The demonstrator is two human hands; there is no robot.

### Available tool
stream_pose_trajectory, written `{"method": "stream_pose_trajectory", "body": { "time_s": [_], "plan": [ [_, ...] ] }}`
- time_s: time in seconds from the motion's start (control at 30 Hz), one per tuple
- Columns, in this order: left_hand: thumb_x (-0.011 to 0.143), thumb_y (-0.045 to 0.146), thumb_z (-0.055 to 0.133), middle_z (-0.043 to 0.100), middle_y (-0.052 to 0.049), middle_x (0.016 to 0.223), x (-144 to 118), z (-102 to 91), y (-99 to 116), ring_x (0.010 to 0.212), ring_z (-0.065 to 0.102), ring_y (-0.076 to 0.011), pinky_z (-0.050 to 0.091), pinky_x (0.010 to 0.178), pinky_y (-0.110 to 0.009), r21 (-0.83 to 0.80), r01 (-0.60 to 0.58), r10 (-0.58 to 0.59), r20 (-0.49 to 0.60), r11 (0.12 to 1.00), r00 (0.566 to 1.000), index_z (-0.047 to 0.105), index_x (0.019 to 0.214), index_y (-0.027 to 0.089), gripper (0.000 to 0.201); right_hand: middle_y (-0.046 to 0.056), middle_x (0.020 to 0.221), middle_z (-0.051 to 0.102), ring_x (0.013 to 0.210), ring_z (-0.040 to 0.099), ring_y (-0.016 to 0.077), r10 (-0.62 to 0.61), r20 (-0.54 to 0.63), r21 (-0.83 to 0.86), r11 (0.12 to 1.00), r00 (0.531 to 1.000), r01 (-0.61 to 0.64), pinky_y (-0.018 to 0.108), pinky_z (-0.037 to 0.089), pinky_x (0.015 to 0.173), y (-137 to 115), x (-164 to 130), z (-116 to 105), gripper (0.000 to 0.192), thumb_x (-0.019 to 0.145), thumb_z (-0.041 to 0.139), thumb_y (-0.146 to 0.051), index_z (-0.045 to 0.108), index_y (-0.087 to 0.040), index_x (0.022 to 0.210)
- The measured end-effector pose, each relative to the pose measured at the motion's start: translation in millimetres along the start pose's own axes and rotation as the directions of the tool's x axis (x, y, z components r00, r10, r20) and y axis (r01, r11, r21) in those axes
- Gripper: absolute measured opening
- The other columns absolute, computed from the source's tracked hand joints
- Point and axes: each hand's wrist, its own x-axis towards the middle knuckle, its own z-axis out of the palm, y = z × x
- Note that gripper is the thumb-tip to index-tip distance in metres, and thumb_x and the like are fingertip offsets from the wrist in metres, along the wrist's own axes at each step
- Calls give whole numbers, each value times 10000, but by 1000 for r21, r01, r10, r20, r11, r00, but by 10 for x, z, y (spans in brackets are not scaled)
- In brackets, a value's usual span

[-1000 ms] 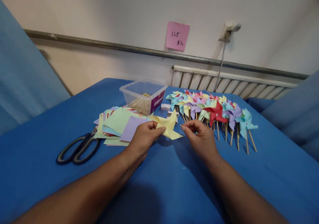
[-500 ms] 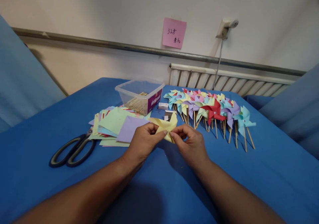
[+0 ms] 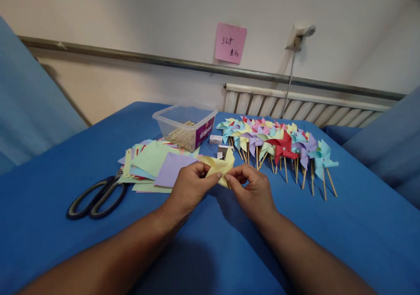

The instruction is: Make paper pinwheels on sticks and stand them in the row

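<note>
Between my hands is a yellow paper pinwheel (image 3: 218,164), its corners curled in towards the middle and no stick visible on it. My left hand (image 3: 193,183) is closed on its left side, thumb laid near the centre. With thumb and forefinger, my right hand (image 3: 251,190) pinches the lower right edge of the paper; whether a pin is between those fingertips I cannot tell. Just behind the pinwheel stands a small open box (image 3: 225,151) with dark, shiny bits inside. Another small white box (image 3: 215,139) lies farther back.
A stack of coloured paper (image 3: 149,161) lies at left, with dark-handled scissors (image 3: 96,198) beside it, blades partly under the paper. Behind is a clear plastic tub (image 3: 177,122) of wooden sticks. Several finished pinwheels (image 3: 284,148) on sticks lie at right on the blue tablecloth (image 3: 354,225).
The whole view has shifted very slightly. Both hands keep their grip on the yellow pinwheel, with hardly any movement of the fingers.
</note>
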Motion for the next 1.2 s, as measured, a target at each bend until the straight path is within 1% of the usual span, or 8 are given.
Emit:
{"method": "stream_pose_trajectory", "body": {
  "time_s": [0.27,0.47,0.53,0.8,1.03,1.2],
  "plan": [
    [622,332,740,606,6,624,-21,-1,4,572,504,-113,385,537,-231,11,2,-2,1,1000,1000,616,655,144,228,-29,658,606,571,526,95,24,-11,30,999,1000,-24,218,415,566,-18,-4,3,80,787,620,-191,644,-185,711],
    [591,302,755,616,7,620,-18,13,13,554,511,-113,404,541,-234,-110,51,-51,3,993,999,632,675,148,214,-22,670,615,584,539,99,2,15,19,1000,1000,-2,224,422,580,-14,5,-10,68,790,615,-182,650,-181,732],
    [589,303,755,622,2,628,-18,12,13,558,518,-115,409,543,-232,-127,59,-59,6,990,998,634,683,146,219,-19,675,618,593,546,103,-5,22,14,1000,1000,5,228,426,587,-10,7,-11,70,792,614,-179,652,-182,734],
    [603,306,746,614,15,618,-34,13,28,551,515,-105,408,531,-221,-82,21,-20,5,996,1000,636,685,137,217,-17,663,608,583,535,103,-16,4,26,1000,1000,16,231,422,578,-8,-11,-3,72,789,622,-174,648,-179,722],
    [630,318,729,624,11,634,-21,18,-15,573,526,-107,407,538,-221,-20,-17,17,11,1000,1000,629,670,137,211,-21,657,603,580,526,99,-20,0,20,1000,1000,20,230,416,574,-5,3,-3,76,787,625,-178,643,-177,713],
    [651,317,714,607,21,619,-29,18,-9,560,512,-102,406,542,-225,18,-53,53,-5,998,999,615,661,140,203,-27,655,601,577,521,97,-9,2,19,1000,1000,9,227,412,573,-9,0,-5,83,784,623,-183,637,-182,703]
  ]
}}
